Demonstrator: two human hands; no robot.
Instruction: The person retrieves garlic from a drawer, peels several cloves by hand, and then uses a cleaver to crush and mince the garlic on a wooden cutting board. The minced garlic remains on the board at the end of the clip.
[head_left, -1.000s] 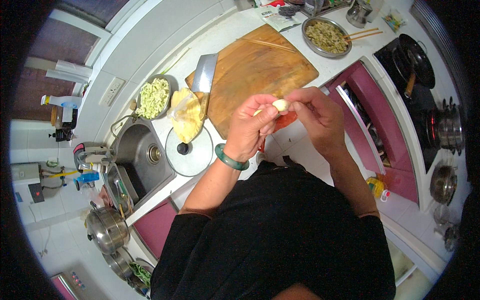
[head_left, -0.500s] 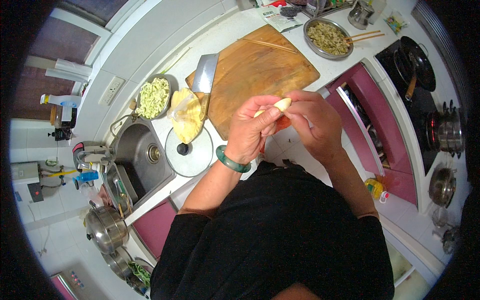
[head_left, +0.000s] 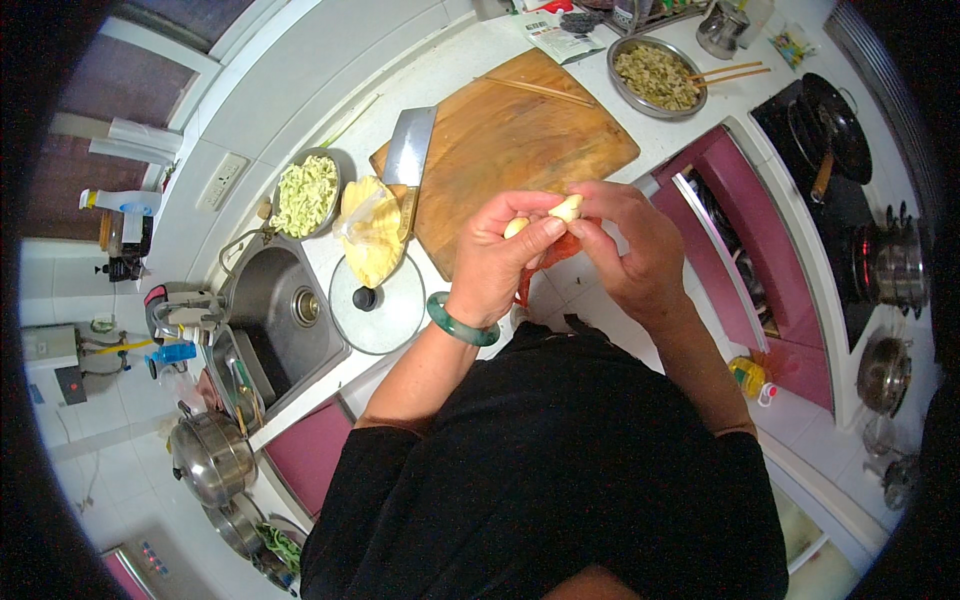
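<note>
In front of my body, both my hands meet over the near edge of the wooden cutting board [head_left: 520, 125]. Between the fingertips of both hands is a pale peeled garlic clove [head_left: 566, 208]. My left hand [head_left: 490, 250], with a green bangle at the wrist, also keeps a second garlic clove [head_left: 516, 227] in its curled fingers. The fingers of my right hand [head_left: 640, 255] pinch the first clove from the right. Something red [head_left: 563, 248] shows below the hands; whether it is held, I cannot tell.
A cleaver [head_left: 410, 145] lies on the board's left edge, chopsticks at its far edge. Left of it are a bowl of chopped pale-green vegetable [head_left: 306, 196], a yellow bundle in plastic [head_left: 372, 230], a glass lid [head_left: 378, 315] and the sink [head_left: 275, 310]. A food bowl [head_left: 655, 78] stands far right.
The clove between the fingertips has turned slightly in my fingers. The second clove shows more inside my left hand, which has shifted a little left.
</note>
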